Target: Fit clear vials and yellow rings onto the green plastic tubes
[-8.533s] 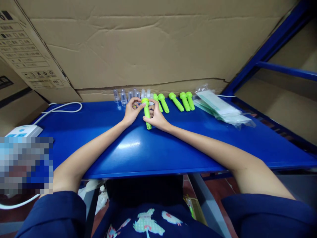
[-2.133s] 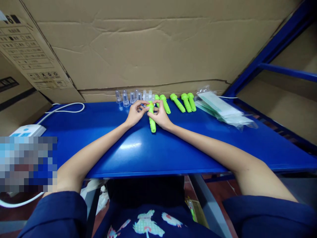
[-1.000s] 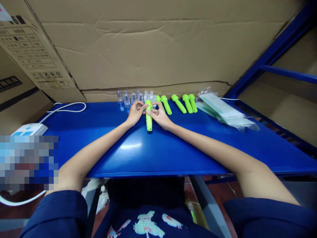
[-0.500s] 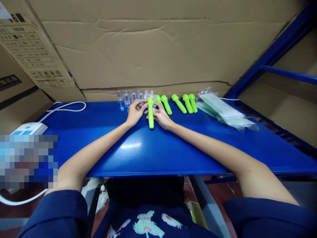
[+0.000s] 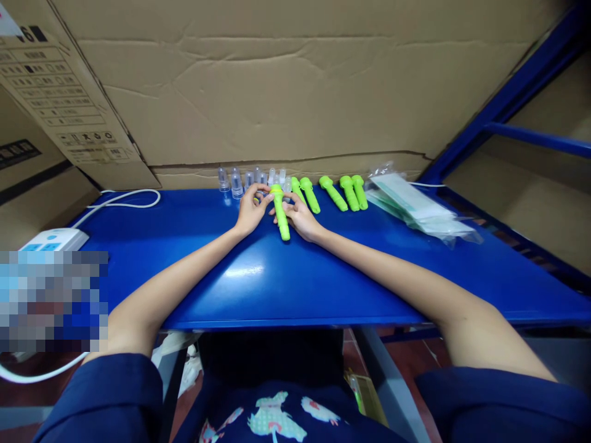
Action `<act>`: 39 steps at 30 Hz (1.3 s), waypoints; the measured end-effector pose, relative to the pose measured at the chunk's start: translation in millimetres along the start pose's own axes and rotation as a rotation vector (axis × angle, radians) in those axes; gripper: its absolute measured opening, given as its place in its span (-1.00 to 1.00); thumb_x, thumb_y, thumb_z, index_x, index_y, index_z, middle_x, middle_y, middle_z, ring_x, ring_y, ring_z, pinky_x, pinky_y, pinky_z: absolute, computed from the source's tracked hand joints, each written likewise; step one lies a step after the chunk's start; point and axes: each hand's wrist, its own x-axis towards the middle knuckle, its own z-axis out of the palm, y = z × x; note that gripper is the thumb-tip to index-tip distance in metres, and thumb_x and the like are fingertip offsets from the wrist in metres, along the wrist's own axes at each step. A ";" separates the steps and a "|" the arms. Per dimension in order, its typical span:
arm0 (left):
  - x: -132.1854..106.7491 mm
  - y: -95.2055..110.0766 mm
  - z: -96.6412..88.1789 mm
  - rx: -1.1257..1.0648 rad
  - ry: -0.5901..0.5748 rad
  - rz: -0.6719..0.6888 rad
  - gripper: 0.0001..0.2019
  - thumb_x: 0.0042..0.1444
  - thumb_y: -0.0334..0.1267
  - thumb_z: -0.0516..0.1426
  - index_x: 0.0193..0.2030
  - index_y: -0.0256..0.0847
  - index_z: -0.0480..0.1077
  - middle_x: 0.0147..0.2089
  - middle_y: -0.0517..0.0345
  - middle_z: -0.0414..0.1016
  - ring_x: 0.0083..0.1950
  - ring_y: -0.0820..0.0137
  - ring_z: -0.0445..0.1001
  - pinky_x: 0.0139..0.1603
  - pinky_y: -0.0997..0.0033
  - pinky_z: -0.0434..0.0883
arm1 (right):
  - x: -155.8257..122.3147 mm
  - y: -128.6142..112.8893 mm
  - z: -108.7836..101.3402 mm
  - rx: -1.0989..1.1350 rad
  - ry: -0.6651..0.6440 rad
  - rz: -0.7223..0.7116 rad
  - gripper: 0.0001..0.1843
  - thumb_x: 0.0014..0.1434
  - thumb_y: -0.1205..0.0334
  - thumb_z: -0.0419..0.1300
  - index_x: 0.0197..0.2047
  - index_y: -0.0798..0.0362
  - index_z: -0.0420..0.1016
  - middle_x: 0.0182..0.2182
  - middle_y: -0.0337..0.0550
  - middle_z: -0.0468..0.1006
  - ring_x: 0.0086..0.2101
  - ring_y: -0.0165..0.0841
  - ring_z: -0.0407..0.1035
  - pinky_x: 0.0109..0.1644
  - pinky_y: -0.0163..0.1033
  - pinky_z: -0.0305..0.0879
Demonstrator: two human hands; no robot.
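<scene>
Between my hands, above the blue table, is a lime-green flashlight point(image 5: 281, 215), its wide head pointing away from me and its narrow end toward me. The fingers of my left hand point(image 5: 252, 210) close on the left side of the head. My right hand point(image 5: 301, 216) grips the same flashlight from the right, its fingers partly hidden behind the body. More lime-green flashlights point(image 5: 333, 193) lie just right of my hands. Several small clear plastic cups point(image 5: 236, 183) stand behind my left hand, some of them covered by it.
Clear plastic bags with pale sheets point(image 5: 420, 203) lie at the back right of the blue table point(image 5: 286, 289). A white power strip point(image 5: 54, 239) and its cable point(image 5: 133, 203) are at the left. Cardboard point(image 5: 277, 98) walls the back; a blue metal frame point(image 5: 512, 92) rises at the right.
The flashlight has tilted a little in my hands: its head has shifted left and its narrow end slightly right. My arms have hardly moved.
</scene>
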 end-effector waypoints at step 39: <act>-0.5 -0.5 2.1 0.049 -0.006 0.026 -0.89 0.23 -0.34 0.21 -0.11 -0.18 0.40 -0.08 0.11 0.53 -0.28 0.52 0.44 -0.34 0.54 0.31 | 0.3 -2.2 1.0 0.033 0.031 0.018 -0.44 0.14 0.01 0.35 0.09 -0.06 0.19 -0.30 -0.21 0.61 -0.33 -0.28 0.56 -0.28 -0.13 0.54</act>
